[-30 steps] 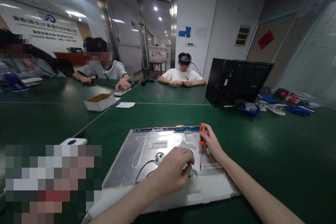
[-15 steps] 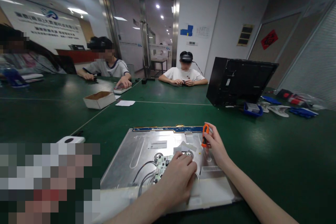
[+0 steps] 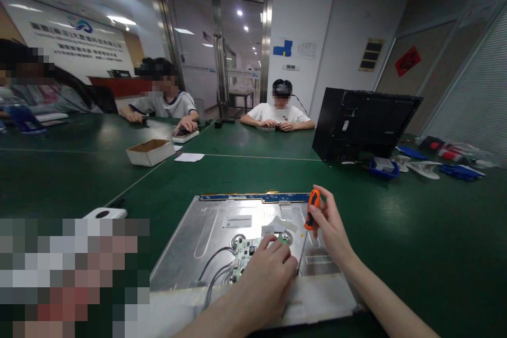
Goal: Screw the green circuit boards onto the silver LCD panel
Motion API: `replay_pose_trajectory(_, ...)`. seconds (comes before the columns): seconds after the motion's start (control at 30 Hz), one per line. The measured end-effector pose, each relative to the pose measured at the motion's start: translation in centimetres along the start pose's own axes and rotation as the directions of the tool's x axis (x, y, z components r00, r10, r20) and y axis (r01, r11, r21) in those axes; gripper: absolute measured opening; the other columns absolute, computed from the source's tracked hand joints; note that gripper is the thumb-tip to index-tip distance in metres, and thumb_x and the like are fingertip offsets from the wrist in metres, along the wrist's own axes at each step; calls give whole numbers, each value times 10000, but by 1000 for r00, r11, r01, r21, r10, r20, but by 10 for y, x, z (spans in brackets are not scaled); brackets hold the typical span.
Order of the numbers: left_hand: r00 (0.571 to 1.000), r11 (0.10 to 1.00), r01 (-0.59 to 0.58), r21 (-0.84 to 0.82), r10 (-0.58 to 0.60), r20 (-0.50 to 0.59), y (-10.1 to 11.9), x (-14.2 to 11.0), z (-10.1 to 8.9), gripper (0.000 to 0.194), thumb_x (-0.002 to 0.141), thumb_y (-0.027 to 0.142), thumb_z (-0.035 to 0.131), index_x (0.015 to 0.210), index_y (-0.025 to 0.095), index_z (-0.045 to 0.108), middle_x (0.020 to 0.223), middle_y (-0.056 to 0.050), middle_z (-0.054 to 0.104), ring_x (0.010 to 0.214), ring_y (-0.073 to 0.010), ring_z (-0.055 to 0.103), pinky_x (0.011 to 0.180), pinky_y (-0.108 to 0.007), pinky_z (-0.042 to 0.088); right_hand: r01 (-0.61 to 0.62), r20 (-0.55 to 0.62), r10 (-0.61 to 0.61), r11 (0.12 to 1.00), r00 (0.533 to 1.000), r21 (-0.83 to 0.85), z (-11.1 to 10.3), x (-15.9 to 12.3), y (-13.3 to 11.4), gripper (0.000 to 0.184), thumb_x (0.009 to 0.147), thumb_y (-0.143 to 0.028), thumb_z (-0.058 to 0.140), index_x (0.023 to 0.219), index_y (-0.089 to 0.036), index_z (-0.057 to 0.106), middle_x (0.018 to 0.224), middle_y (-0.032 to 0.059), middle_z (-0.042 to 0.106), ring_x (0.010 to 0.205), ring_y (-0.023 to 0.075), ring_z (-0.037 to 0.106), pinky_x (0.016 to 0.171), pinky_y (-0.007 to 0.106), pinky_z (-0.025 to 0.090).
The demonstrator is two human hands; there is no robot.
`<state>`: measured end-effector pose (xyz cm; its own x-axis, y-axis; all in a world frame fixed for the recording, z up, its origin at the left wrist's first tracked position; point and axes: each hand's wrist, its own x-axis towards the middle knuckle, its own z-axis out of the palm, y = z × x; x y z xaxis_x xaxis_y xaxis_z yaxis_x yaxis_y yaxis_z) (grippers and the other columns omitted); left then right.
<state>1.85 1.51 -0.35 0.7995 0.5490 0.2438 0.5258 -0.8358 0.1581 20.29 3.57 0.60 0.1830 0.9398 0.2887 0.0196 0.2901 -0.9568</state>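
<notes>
A flat silvery metal panel (image 3: 209, 232) lies on the green table, with a blue circuit strip (image 3: 245, 198) along its far edge. My left hand (image 3: 273, 266) is curled over a pale green circuit board (image 3: 242, 251) on the panel, its fingers closed around the board's right part, which they largely hide. Dark cables (image 3: 214, 261) run from the board's left side. Above the panel's right side, my right hand (image 3: 328, 219) grips a screwdriver (image 3: 312, 208) by its orange and black handle. Its thin dark shaft slants down toward the panel near my left hand; the tip is hard to make out.
A black monitor-like casing (image 3: 364, 124) stands at the right, with a small blue tray (image 3: 384, 168) and blue gloves (image 3: 461, 171) near it. An open white box (image 3: 148, 154) and paper (image 3: 189, 157) lie to the left. Several people sit around the table.
My right hand and the screwdriver have shifted slightly right, and the handle leans more. A green bit of the board now shows beyond my left fingertips.
</notes>
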Motion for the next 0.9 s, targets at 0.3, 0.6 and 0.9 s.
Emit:
replay_pose_trajectory(0.3, 999, 999, -30, 35, 30, 13, -2, 1, 2, 117, 764, 97, 591, 833, 186, 624, 889, -75, 678, 878, -245, 618, 969, -448, 392, 4, 8, -4, 1000, 1000, 0, 0, -1, 0, 479, 910, -417, 576, 1332, -271, 401, 738, -45, 545, 497, 119, 515, 402, 219, 378)
replay_pose_trajectory(0.6, 1000, 1000, 2, -6, -2, 11, 1, 0, -3, 97, 813, 100, 593, 834, 190, 626, 919, -53, 683, 893, -234, 609, 999, -424, 372, 17, 20, -16, 1000, 1000, -23, -1, 0, 1, 475, 924, -415, 558, 1337, -262, 379, 714, -56, 549, 474, 102, 498, 405, 207, 376)
replay_pose_trajectory(0.9, 999, 994, 36, -99, -37, -4, -2, -2, -8, 61, 850, 171, 581, 852, 202, 633, 940, -61, 665, 919, -246, 594, 1010, -451, 350, 31, 32, -31, 999, 999, -23, -2, 0, 1, 443, 937, -394, 546, 1326, -258, 384, 727, -58, 545, 479, 98, 510, 402, 198, 371)
